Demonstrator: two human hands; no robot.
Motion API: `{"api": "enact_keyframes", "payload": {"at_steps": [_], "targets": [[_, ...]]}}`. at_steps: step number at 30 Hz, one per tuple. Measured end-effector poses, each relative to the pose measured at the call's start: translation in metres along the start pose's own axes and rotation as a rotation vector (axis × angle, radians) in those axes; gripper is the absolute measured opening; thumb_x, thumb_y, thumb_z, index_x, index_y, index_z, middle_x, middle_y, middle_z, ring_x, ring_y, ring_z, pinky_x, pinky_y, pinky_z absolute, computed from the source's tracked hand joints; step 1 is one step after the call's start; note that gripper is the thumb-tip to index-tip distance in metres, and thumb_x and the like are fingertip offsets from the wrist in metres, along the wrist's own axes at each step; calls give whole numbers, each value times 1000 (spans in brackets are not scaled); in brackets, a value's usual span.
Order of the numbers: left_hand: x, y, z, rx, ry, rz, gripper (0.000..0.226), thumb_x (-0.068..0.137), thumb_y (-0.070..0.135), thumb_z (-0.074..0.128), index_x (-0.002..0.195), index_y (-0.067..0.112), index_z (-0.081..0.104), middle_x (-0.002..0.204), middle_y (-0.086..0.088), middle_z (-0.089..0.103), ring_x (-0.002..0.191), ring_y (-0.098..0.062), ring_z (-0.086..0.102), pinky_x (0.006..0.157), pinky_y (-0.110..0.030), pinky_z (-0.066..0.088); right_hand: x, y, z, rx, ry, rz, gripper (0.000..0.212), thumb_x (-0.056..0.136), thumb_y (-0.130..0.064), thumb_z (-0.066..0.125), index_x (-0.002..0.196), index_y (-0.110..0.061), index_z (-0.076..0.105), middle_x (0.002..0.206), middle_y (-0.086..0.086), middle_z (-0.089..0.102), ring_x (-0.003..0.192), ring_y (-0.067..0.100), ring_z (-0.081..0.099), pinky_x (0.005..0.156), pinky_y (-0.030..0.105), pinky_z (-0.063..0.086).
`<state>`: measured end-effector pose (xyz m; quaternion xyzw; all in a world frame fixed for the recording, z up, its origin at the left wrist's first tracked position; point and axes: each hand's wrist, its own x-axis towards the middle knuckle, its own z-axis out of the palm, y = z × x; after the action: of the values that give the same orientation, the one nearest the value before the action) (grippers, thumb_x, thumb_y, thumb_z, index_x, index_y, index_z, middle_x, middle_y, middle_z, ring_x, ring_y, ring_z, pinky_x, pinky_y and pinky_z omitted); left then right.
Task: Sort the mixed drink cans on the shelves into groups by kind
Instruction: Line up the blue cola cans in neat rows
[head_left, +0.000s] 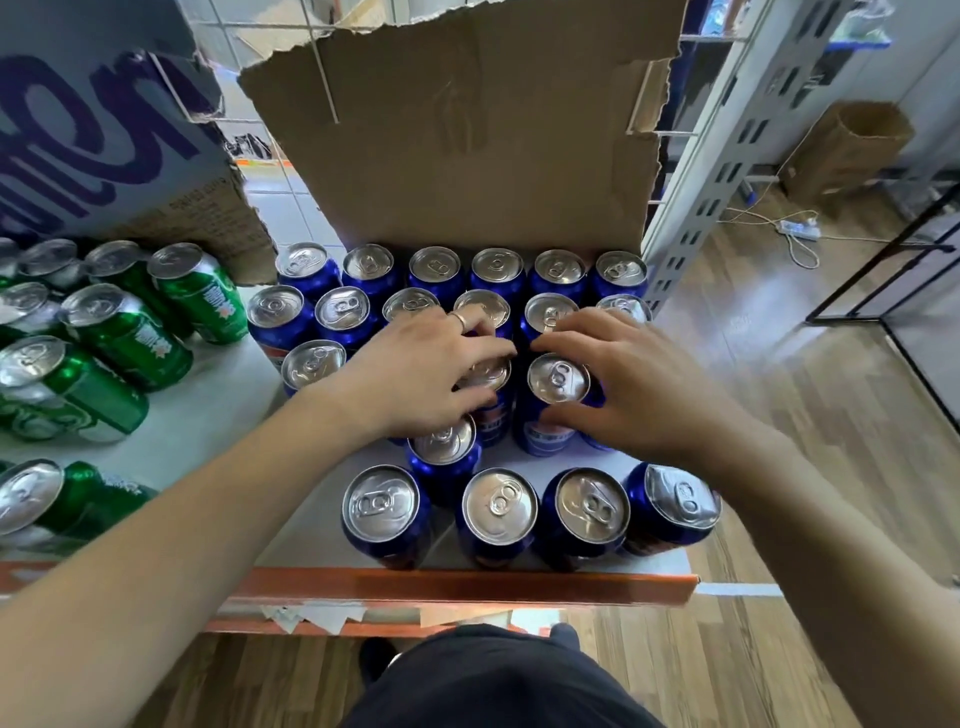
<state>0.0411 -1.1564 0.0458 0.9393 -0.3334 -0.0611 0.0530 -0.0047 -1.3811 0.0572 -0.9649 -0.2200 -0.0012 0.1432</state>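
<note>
Several blue cans stand in rows on the white shelf (218, 415), on its right half. My left hand (415, 374) curls over one blue can (488, 376) in the third row, fingers and thumb round its top. To its right, another blue can (558, 382) is gripped by my right hand (639, 384), fingers behind it and thumb in front. A further blue can (444, 447) stands just in front of my left hand. Closest to the shelf's front edge is a row of blue cans (501, 509). Several green cans (130, 332) are grouped on the left.
A torn brown cardboard flap (467, 130) rises behind the blue cans. A white and purple box (93, 130) sits above the green cans. The shelf has an orange front rail (415, 584) and a grey perforated upright (727, 171) at right. Wooden floor lies beyond.
</note>
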Motion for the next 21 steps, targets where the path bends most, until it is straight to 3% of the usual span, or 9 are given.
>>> {"api": "enact_keyframes", "payload": {"at_steps": [2, 4, 8, 11, 14, 17, 21], "targets": [[-15, 8, -5, -34, 69, -27, 73, 85, 72, 35, 144, 30, 47, 139, 6, 47, 115, -22, 48, 100, -42, 38, -27, 7, -14, 245, 49, 51, 61, 79, -57, 68, 132, -28, 58, 128, -13, 55, 118, 8, 51, 97, 28, 43], [-34, 29, -12, -110, 123, 24, 81, 80, 80, 37, 140, 27, 52, 131, 7, 53, 113, -18, 52, 97, -41, 40, -64, 17, -29, 344, 7, 75, 63, 76, -69, 63, 130, -39, 56, 129, -24, 52, 120, 0, 50, 91, 20, 41], [-58, 87, -2, -16, 81, 157, 83, 72, 86, 43, 128, 26, 58, 114, 5, 62, 93, -20, 60, 85, -42, 47, -116, 27, -25, 185, -209, 119, 83, 60, -81, 65, 134, -60, 35, 135, -37, 36, 121, -13, 41, 89, 13, 36], [-55, 104, 18, 54, 73, 181, 69, 70, 78, 54, 114, 25, 62, 104, 1, 59, 77, -19, 58, 74, -37, 49, -120, 31, -8, 105, -136, 130, 62, 72, -58, 70, 127, -50, 42, 119, -32, 43, 103, -3, 52, 82, 17, 43], [-48, 103, 25, 11, 130, 148, 59, 72, 68, 61, 111, 23, 61, 107, 1, 56, 73, -19, 57, 68, -34, 47, -112, 29, -6, 108, -135, 147, 67, 77, -58, 61, 137, -41, 36, 111, -27, 40, 89, 0, 49, 78, 22, 45], [-44, 106, 30, 53, 111, 115, 62, 72, 70, 58, 108, 18, 58, 106, 1, 58, 74, -19, 58, 65, -34, 45, -106, 25, -10, 92, -195, 132, 61, 77, -59, 50, 133, -33, 48, 115, -18, 45, 79, 2, 49, 72, 21, 44], [-42, 103, 30, -103, 159, 89, 50, 71, 54, 69, 107, 20, 62, 101, 3, 59, 82, -20, 59, 67, -35, 48, -93, 26, -10, 116, -158, 189, 53, 81, -51, 58, 126, -22, 52, 114, -9, 46, 75, 7, 51, 71, 27, 46]]}}
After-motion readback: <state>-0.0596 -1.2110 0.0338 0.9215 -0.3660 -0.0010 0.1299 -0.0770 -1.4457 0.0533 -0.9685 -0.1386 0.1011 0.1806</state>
